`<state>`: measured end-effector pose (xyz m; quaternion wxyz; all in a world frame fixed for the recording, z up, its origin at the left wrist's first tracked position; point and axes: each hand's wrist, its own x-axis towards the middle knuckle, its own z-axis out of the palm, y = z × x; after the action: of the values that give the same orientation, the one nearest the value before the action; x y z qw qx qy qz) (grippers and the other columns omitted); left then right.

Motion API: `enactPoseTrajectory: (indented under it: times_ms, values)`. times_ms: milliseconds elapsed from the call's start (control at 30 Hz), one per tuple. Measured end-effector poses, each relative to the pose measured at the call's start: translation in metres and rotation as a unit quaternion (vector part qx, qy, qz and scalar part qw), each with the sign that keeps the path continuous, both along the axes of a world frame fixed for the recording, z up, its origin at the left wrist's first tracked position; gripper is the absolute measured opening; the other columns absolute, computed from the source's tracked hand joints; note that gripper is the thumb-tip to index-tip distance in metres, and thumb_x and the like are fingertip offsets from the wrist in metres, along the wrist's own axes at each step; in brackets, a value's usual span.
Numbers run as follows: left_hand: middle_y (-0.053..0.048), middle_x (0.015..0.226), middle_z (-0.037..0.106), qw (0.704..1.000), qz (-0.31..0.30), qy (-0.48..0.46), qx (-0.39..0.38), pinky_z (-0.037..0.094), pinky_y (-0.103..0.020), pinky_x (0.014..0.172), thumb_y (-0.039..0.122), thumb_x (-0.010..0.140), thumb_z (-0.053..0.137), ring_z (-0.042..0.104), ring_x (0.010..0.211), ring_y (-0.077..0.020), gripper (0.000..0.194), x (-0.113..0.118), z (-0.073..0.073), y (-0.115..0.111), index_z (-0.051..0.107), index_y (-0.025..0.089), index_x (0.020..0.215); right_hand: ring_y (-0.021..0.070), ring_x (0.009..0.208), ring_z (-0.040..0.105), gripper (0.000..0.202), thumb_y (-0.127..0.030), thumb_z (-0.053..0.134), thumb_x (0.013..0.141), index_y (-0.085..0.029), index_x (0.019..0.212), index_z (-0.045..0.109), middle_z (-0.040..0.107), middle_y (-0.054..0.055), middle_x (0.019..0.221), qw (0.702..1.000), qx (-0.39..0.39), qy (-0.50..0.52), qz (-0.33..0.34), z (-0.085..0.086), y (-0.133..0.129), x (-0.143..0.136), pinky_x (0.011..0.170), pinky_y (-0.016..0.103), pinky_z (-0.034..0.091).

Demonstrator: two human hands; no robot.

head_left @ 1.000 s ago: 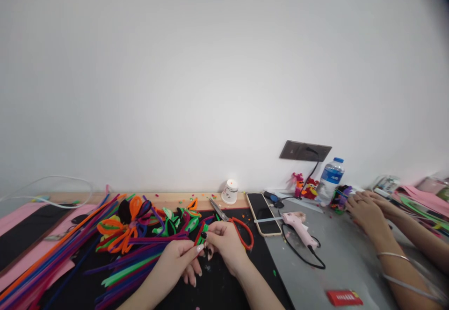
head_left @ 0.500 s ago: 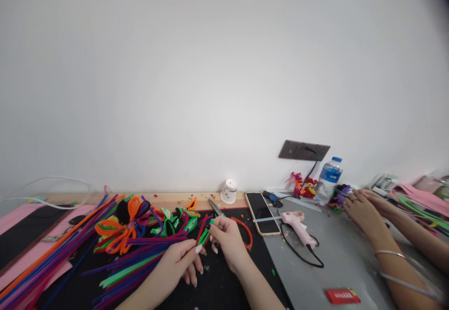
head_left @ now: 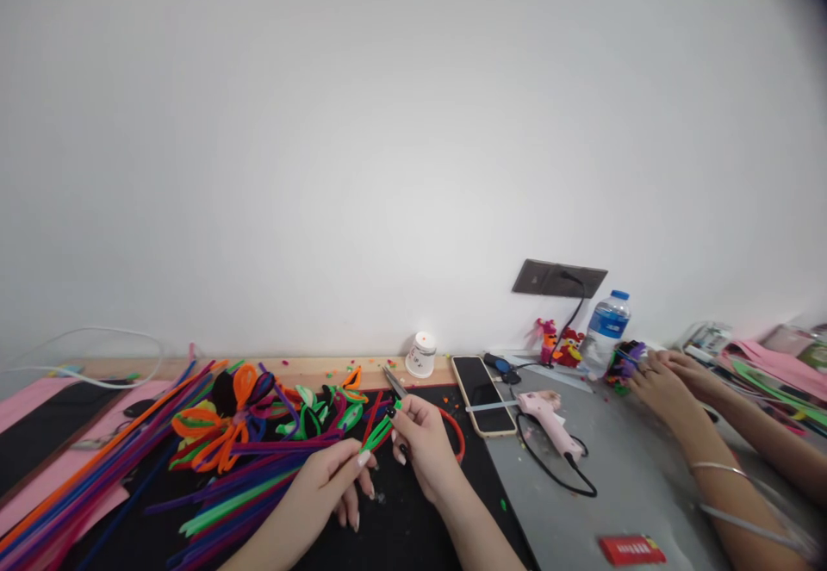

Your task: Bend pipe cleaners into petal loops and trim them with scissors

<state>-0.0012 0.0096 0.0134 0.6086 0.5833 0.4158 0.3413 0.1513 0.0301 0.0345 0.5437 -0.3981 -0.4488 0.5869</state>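
Observation:
Between my two hands is a short green pipe cleaner (head_left: 378, 435), folded into a narrow loop. My left hand (head_left: 332, 485) pinches its lower end between thumb and forefinger, the other fingers hanging loosely below. At its upper end, my right hand (head_left: 419, 442) grips it with thumb and fingertips. Just beyond my right hand lie scissors (head_left: 452, 433) with red handles, their blades pointing toward the wall and partly hidden by the hand. A red pipe cleaner (head_left: 371, 414) lies behind the green one. Bundles of purple, blue and green pipe cleaners (head_left: 239, 498) rest left of my left hand.
Left are an orange pipe-cleaner flower (head_left: 226, 420) and long pipe cleaners (head_left: 96, 468). A paper cup (head_left: 421, 356), phone (head_left: 484, 394), pink glue gun (head_left: 549, 425) with cord, water bottle (head_left: 606, 330) and red packet (head_left: 631, 549) stand or lie rightward. Another person's hands (head_left: 665, 386) work at far right.
My right hand has shifted slightly right and up along the green pipe cleaner, so more of it shows between my hands. My left hand stays nearly in place.

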Motion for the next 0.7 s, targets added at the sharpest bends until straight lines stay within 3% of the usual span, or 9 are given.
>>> enactPoseTrajectory:
  times_ms: [267, 400, 567, 700]
  values:
    - [0.003, 0.064, 0.060, 0.999, 0.042, -0.020, 0.004, 0.040, -0.018, 0.039, 0.051, 0.073, 0.052, 0.055, 0.042, -0.0089, 0.033, -0.002, -0.001, 0.002, 0.050, 0.018, 0.071, 0.0039, 0.033, 0.029, 0.026, -0.032, 0.064, 0.067, -0.019, 0.060, 0.043, 0.045, -0.007, 0.044, 1.000, 0.001, 0.008, 0.006, -0.001, 0.000, 0.000, 0.031, 0.017, 0.027]
    - [0.002, 0.063, 0.060, 0.998, 0.059, -0.023, 0.003, 0.041, -0.018, 0.041, 0.049, 0.069, 0.057, 0.057, 0.051, -0.0119, 0.032, -0.003, 0.001, 0.003, 0.053, 0.018, 0.073, 0.0043, 0.033, 0.034, 0.024, -0.033, 0.064, 0.067, -0.017, 0.062, 0.046, 0.050, -0.006, 0.046, 0.999, 0.003, -0.016, 0.046, -0.001, -0.003, -0.001, 0.033, 0.017, 0.031]
    - [0.001, 0.064, 0.063, 0.999, 0.039, 0.009, 0.021, 0.046, -0.021, 0.057, 0.041, 0.072, 0.058, 0.059, 0.067, -0.0155, 0.025, -0.007, 0.008, 0.002, 0.058, 0.016, 0.068, 0.0049, 0.035, 0.042, 0.024, -0.030, 0.067, 0.063, -0.015, 0.059, 0.049, 0.052, -0.005, 0.045, 0.991, 0.002, -0.085, 0.103, 0.002, -0.007, -0.005, 0.037, 0.016, 0.032]
    - [0.000, 0.059, 0.063, 0.998, 0.012, 0.041, 0.043, 0.045, -0.021, 0.057, 0.040, 0.074, 0.055, 0.059, 0.060, -0.0145, 0.028, -0.007, 0.009, 0.001, 0.062, 0.014, 0.064, 0.0047, 0.036, 0.042, 0.023, -0.027, 0.070, 0.059, -0.014, 0.060, 0.051, 0.052, -0.006, 0.046, 0.991, -0.010, -0.098, 0.091, 0.004, -0.008, -0.007, 0.037, 0.016, 0.033]
